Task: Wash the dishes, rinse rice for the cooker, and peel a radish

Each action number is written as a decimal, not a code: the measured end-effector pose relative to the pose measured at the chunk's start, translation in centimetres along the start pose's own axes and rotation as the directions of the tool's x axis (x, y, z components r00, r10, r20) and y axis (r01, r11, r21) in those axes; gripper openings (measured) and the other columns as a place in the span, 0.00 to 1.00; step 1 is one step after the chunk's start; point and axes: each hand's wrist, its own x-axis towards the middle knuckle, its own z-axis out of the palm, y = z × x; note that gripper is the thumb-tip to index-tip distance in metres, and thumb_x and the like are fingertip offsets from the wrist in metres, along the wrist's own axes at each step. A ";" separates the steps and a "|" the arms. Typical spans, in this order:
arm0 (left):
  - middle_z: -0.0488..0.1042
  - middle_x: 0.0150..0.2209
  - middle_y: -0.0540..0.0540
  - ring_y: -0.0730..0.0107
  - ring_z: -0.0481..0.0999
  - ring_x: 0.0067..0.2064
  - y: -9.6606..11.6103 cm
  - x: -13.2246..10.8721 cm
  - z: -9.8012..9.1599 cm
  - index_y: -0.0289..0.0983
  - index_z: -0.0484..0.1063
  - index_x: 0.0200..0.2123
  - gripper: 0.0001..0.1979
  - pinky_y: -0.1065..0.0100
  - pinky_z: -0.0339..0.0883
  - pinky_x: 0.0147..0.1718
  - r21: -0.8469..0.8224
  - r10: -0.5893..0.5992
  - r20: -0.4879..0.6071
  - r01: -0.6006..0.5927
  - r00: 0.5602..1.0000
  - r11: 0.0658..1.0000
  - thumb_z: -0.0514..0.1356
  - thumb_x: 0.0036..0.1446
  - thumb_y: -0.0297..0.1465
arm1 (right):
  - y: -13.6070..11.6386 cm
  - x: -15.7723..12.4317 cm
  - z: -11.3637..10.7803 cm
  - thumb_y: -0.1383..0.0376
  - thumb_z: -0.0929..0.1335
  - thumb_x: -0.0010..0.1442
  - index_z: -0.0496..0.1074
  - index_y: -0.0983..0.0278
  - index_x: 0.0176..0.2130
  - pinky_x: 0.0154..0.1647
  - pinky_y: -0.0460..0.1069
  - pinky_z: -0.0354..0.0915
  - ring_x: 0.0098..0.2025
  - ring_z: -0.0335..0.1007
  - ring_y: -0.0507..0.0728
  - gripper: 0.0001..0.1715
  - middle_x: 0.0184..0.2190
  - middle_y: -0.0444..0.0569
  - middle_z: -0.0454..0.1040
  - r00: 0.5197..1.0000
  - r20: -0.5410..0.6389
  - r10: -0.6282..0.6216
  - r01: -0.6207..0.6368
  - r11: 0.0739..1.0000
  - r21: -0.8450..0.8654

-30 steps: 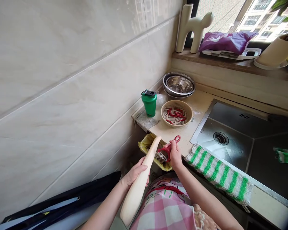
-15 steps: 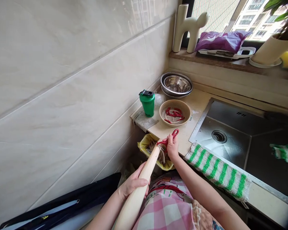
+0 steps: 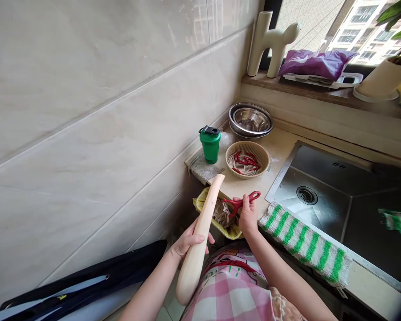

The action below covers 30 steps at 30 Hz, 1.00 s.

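My left hand is wrapped round the middle of a long, pale, peeled gourd. Its thick end hangs low by my apron, and its narrow end points up toward the counter corner. A red vegetable peeler is gripped in my right hand, just right of the gourd and apart from it. Some peel clings to the peeler's head. Beneath them both sits a bin with a yellow liner, holding a heap of peelings.
On the counter are a green shaker cup, a beige basket of red chillies and steel bowls. A steel sink lies to the right, with a green-striped cloth along its front edge. Tiled wall rises on the left.
The peeler has come off the gourd's narrow end and moved right and slightly down. The gourd has been raised, so its thick end now shows fully. The view has shifted slightly.
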 end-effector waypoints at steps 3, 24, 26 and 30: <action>0.77 0.42 0.36 0.66 0.78 0.25 0.1 1.6 0.3 0.37 0.51 0.60 0.44 0.71 0.68 0.22 -0.025 0.042 0.075 -0.040 0.996 0.999 0.66 0.41 0.36 | 0.1 -0.7 0.1 0.46 0.71 0.50 0.60 0.59 0.36 0.23 0.49 0.68 0.27 0.75 0.58 0.25 0.24 0.41 0.76 0.997 -0.008 0.078 -0.077 0.994 0.074; 0.73 0.42 0.43 0.63 0.77 0.34 -0.8 4.2 1.4 0.40 0.60 0.51 0.30 0.68 0.71 0.25 -0.050 0.200 0.095 -0.196 0.975 0.979 0.66 0.44 0.34 | -0.8 -1.1 -0.4 0.47 0.73 0.46 0.60 0.59 0.34 0.26 0.49 0.69 0.28 0.75 0.57 0.27 0.25 0.41 0.77 0.991 -0.003 0.134 -0.132 0.981 0.139; 0.71 0.40 0.46 0.64 0.76 0.35 -0.5 3.9 1.6 0.40 0.62 0.47 0.25 0.67 0.72 0.27 -0.016 0.187 0.069 -0.186 0.980 0.982 0.66 0.45 0.34 | -1.5 -0.5 -0.6 0.46 0.72 0.47 0.59 0.59 0.34 0.26 0.49 0.69 0.26 0.75 0.56 0.27 0.24 0.41 0.76 0.996 -0.044 0.084 -0.078 0.989 0.125; 0.71 0.36 0.49 0.67 0.75 0.31 -0.1 3.6 1.7 0.42 0.57 0.53 0.31 0.67 0.71 0.27 0.048 0.066 0.027 -0.067 0.997 0.997 0.66 0.46 0.34 | -2.8 -0.8 0.1 0.44 0.68 0.53 0.60 0.59 0.35 0.27 0.49 0.70 0.25 0.74 0.56 0.24 0.21 0.40 0.75 0.997 -0.035 -0.065 0.067 0.996 0.052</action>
